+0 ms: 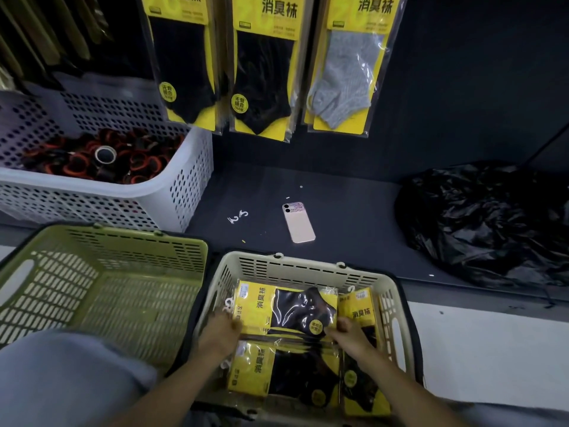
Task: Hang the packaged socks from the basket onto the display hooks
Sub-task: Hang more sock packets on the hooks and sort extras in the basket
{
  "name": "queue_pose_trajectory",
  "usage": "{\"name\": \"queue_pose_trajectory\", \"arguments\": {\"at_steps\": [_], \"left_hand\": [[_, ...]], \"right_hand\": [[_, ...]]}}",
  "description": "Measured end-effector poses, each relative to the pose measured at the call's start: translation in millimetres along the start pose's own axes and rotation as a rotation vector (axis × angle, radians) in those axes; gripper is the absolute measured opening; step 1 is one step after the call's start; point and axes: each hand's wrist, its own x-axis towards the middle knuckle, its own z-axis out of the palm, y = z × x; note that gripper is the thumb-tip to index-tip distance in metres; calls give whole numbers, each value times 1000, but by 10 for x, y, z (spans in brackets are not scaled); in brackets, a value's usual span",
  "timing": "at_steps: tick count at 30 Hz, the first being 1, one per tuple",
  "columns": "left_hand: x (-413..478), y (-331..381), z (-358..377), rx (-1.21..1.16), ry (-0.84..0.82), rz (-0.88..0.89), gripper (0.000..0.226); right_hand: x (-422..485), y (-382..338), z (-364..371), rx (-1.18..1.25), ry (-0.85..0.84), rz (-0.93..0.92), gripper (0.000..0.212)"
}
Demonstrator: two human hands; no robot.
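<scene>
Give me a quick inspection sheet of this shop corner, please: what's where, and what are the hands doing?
Surface: dark shelf, a few small white scraps on it.
Job's things: beige basket with yellow sock packs; top sock pack lies flat; hanging packs already on display above.
Clutter: phone on the shelf; white basket of dark and orange rolls; green basket; crumpled black bag.
Grippers: right hand grips the top sock pack's right end; left hand at its left end, blurred.
Cables: nothing seen.
Surroundings: dark back wall.
</scene>
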Motion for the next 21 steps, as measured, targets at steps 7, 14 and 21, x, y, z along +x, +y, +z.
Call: {"name": "queue_pose_trajectory", "arguments": {"at_steps": [7,14,21], "left_hand": [[21,-35,62,-351,-86,-158,27],[-25,173,-38,-796,-58,-456,60],[-89,507,-423,-1472,-227,-224,70]], "right_hand": [[-20,-83,-19,258,-84,88,61],[-109,-323,-93,600,-251,6,77],[-434,-805,-333,727,-323,-192,53]]}}
